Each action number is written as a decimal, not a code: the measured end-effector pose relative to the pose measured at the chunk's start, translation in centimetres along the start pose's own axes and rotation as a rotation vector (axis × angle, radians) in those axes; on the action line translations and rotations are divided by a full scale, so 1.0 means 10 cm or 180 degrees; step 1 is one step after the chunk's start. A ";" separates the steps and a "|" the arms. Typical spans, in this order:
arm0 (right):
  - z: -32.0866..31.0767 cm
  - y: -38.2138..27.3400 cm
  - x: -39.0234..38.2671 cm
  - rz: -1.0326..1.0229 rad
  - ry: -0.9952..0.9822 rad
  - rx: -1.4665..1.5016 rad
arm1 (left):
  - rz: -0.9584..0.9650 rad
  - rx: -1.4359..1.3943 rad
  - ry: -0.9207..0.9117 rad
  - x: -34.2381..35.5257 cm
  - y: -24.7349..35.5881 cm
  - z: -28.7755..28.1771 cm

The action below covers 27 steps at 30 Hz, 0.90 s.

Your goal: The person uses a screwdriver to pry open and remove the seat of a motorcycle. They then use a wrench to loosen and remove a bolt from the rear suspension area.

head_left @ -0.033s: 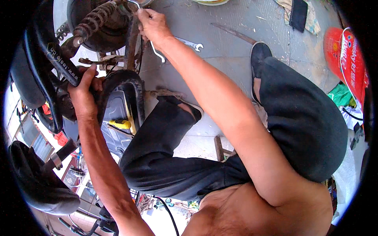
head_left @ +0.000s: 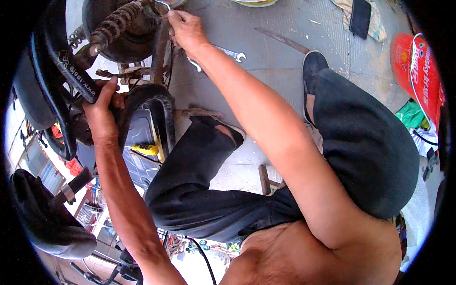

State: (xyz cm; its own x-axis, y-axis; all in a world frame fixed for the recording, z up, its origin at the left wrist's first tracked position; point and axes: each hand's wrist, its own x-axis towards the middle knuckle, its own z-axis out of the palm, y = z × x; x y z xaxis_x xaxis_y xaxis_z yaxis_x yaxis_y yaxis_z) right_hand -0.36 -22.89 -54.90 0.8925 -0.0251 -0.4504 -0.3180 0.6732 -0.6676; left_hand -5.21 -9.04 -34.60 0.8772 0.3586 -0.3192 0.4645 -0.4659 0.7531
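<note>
My right hand (head_left: 185, 31) is closed on a silver wrench (head_left: 164, 4) at the top centre, by the dark wheel (head_left: 128, 45) and coil spring shock absorber (head_left: 114, 23). Part of the tool is behind my hand and wrist. A silver open-ended spanner (head_left: 232, 53) lies on the floor just beyond that wrist. My left hand (head_left: 102, 114) is wrapped round a black printed tube (head_left: 73, 71) of the vehicle's frame, next to a curved black frame member (head_left: 145, 92) and below a rusty metal linkage (head_left: 130, 71).
A long rusty blade (head_left: 280, 39) lies near my shoe (head_left: 313, 64). A phone (head_left: 359, 16) rests on a cloth at top right. A red container (head_left: 406, 61) stands at right. A yellow-handled tool (head_left: 147, 149) rests on a dark panel (head_left: 145, 126). A padded black seat (head_left: 35, 209) is at lower left.
My right hand has shifted very slightly to the right with the wrench. My left hand stays on the tube.
</note>
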 end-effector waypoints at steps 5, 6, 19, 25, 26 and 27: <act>0.00 -0.10 0.00 0.0155 -0.0024 -0.0049 | 0.0061 0.0353 -0.0015 -0.02 0.04 0.02; 0.00 -0.11 -0.02 0.0248 -0.0061 -0.0084 | 0.0144 0.0343 0.0013 -0.03 0.04 0.02; 0.53 -0.69 -0.29 0.1675 0.0353 0.1535 | 0.0129 0.0302 0.0059 -0.10 0.20 0.10; 0.61 -0.88 -0.23 0.2195 0.0322 0.2483 | 0.0094 0.0116 0.0080 -0.07 0.12 0.06; 0.60 -0.86 -0.25 0.2069 0.0304 0.2217 | 0.0100 0.0121 0.0057 -0.07 0.11 0.06; 0.57 -0.83 -0.28 0.1945 0.0285 0.1949 | 0.0102 0.0125 0.0036 -0.06 0.09 0.04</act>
State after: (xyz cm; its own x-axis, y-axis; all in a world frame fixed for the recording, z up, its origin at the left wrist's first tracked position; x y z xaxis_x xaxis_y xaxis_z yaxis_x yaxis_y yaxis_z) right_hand 1.56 -24.19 -44.75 0.5848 0.4298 -0.6879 -0.4823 0.8661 0.1312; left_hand -5.28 -9.98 -34.00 0.8905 0.3520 -0.2884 0.4406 -0.5087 0.7396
